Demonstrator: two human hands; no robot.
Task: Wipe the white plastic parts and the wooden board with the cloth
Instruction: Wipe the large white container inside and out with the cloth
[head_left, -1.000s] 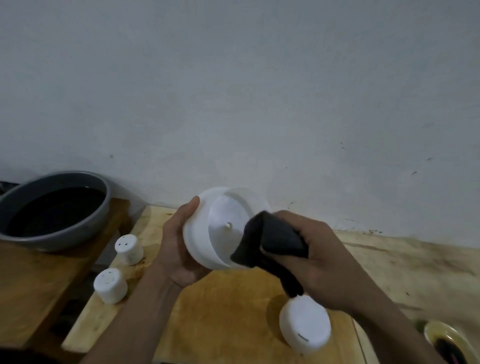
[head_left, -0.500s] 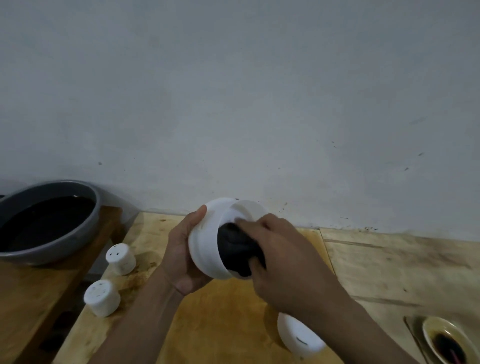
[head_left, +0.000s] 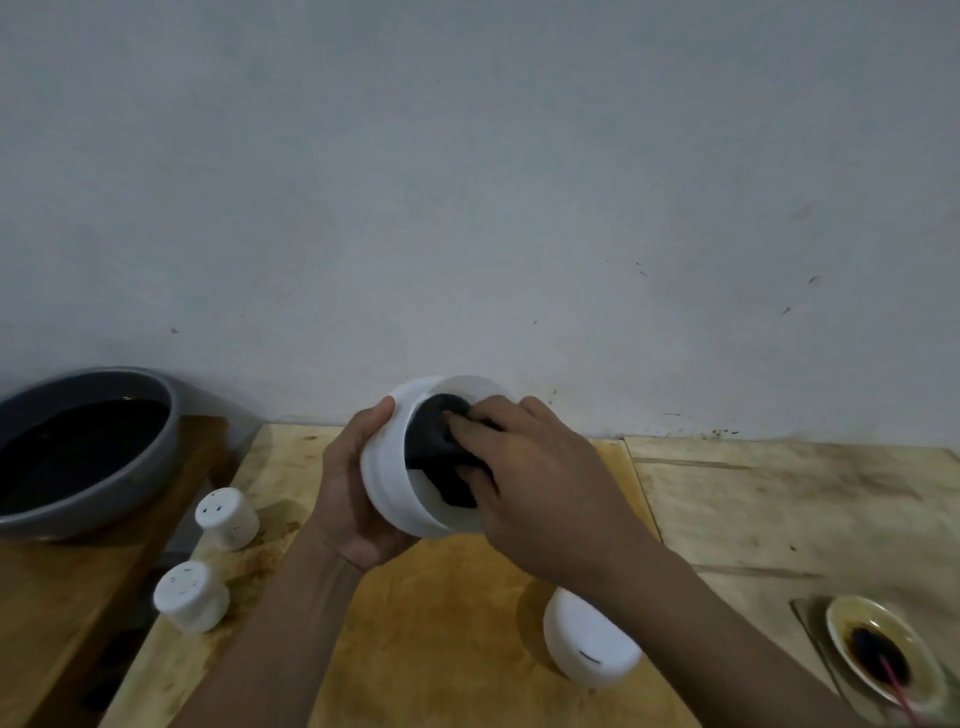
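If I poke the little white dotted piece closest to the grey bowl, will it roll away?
Probably not at first: the little white piece stands on a flat end on the wooden board, so it would likely slide. Tipped onto its round side, it could well roll. It looks small and plastic, so probably light.

A plain home kitchen corner, by the look of it: a rough wooden counter (head_left: 779, 493) meets a bare, speckled wall (head_left: 467, 208); a grey basin (head_left: 130, 483) of dark liquid stands at the left, and a small dish (head_left: 837, 623) of dark liquid sits right of a stained board (head_left: 441, 623).
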